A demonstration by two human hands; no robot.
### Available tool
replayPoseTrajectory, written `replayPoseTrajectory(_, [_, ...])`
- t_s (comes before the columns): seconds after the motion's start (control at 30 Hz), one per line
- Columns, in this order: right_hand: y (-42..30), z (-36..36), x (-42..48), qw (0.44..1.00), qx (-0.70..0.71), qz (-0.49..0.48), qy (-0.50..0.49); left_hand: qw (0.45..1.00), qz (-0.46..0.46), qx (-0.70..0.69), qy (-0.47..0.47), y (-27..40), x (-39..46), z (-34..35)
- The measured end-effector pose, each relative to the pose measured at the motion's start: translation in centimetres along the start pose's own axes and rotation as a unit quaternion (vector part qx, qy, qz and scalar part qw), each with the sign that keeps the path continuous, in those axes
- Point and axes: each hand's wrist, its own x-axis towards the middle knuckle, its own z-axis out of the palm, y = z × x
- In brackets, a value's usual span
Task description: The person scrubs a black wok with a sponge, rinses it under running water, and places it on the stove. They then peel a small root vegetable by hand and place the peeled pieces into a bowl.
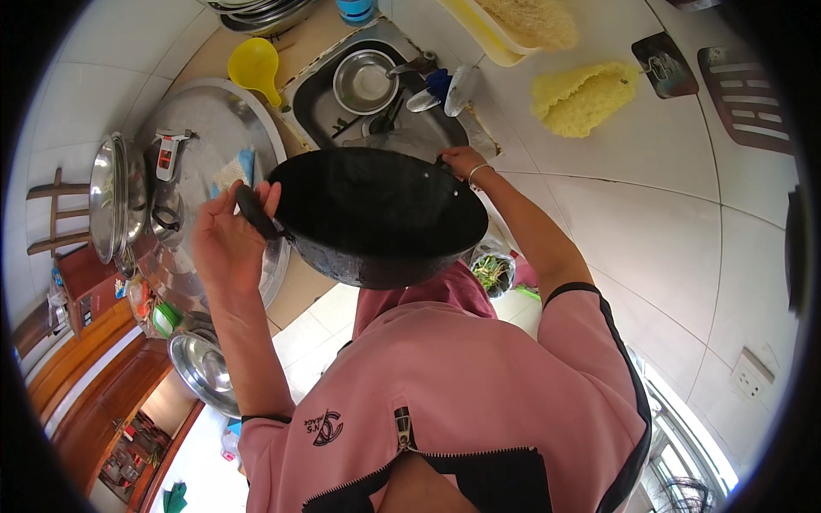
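Note:
A black wok (378,256) is held up in front of my body, its dark inside tilted into view. My left hand (234,224) has hold of the thick handle (255,211) on the left, fingers wrapped around it. At the far right rim, my right hand (463,161) grips the other handle, which is mostly covered by the fingers. Just beyond the wok is a sink (308,102). Inside it sit a steel bowl (365,80) below the faucet (417,64) and a clear plastic bag (397,142), partly hidden by the wok.
A large round metal tray (205,115) on the left bears a peeler-like tool (168,157) and a sponge cloth (237,172). A yellow ladle (253,64) lies near the sink. A yellow scrubbing cloth (584,99) hangs on the tiled wall. A bin (492,269) with greens stands below.

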Motion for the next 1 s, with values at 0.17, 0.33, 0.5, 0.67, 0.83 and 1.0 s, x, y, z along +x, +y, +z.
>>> replayPoseTrajectory(0.17, [5.1, 1.1, 4.7, 0.814, -0.422, -0.398, -0.033, 0.995, -0.022, -0.086, -0.044, 0.3, 0.9, 4.4])
replayPoseTrajectory(0.33, [2.9, 1.9, 3.8, 0.926, -0.296, -0.174, -0.160, 0.993, -0.012, -0.111, -0.043, 0.3, 1.7, 6.2])
replayPoseTrajectory(0.5, [3.4, 2.7, 4.6, 0.966, -0.176, -0.092, -0.163, 0.992, -0.009, -0.113, -0.049, 0.6, 2.3, 6.9])
replayPoseTrajectory(0.67, [2.9, 2.7, 4.7, 0.940, -0.244, -0.167, -0.172, 0.992, -0.007, -0.117, -0.043, 0.9, 2.3, 6.4])
replayPoseTrajectory(0.83, [1.3, 2.6, 4.7, 0.941, -0.248, -0.088, -0.213, 0.992, 0.000, -0.125, -0.032, 0.9, 2.0, 5.6])
replayPoseTrajectory(1.0, [1.3, 2.5, 5.3, 0.928, -0.284, -0.098, -0.218, 0.990, 0.002, -0.140, -0.007, 0.8, 1.8, 4.6])
